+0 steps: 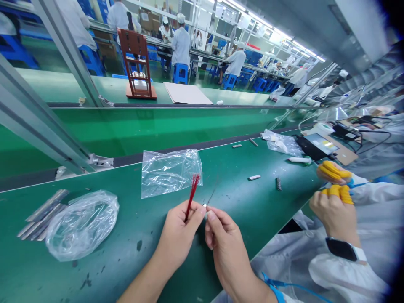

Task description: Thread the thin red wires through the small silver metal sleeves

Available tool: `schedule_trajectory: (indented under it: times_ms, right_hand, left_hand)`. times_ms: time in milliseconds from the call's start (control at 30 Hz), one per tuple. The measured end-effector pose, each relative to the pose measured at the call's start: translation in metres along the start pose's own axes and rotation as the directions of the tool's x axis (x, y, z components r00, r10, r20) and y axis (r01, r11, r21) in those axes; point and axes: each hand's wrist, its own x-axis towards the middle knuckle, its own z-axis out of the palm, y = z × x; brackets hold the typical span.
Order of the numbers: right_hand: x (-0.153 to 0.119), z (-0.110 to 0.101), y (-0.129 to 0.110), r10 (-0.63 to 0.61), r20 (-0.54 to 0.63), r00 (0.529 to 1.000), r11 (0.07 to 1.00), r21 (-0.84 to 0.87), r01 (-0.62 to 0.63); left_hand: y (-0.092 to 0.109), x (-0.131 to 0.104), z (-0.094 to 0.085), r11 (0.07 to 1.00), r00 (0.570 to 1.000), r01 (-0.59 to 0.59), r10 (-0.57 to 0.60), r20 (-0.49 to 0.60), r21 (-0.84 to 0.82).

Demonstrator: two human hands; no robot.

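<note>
My left hand (178, 231) is closed around a bundle of thin red wires (192, 194), which stands up tilted between thumb and fingers above the worktop (230, 168). My right hand (225, 235) is drawn into a narrow pinch, its thumb and forefinger on a small white piece (205, 205) where the fingertips of both hands meet. A thin dark strand (212, 195) runs up and away from that spot.

I judge that I am partway through handling this one piece: it is gripped, but nothing shows it finished. With so many red wires in the bundle, I take it that more of the same work is left. I can point to no completed piece; the small metallic bar (254, 177) and similar bits lying apart on the worktop could be parts or leftovers.

My fingertips cover most of the white piece, so I cannot tell whether any red wire enters it or whether the strand is fixed to it. The lower ends of the wires are hidden in my grip. My forearms are cut off below, and beside me a co-worker's yellow-covered fingers (337, 192) hide whatever they hold.
</note>
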Motion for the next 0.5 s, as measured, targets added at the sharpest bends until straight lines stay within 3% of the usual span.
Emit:
schedule_trajectory:
  times_ms: [300, 500]
  right_hand:
    - [-0.0014, 0.0018, -0.0026, -0.011, 0.022, 1.000, 1.000, 0.017, 0.011]
    - [-0.0032, -0.0010, -0.0050, -0.011, 0.069, 0.998, 0.998, -0.067, 0.016]
  left_hand:
    - [0.0027, -0.0009, 0.0004, 0.997, 0.999, 0.012, -0.009, -0.048, 0.075]
    - [0.0075, -0.0017, 0.0010, 0.990, 0.997, 0.022, -0.012, -0.076, 0.140]
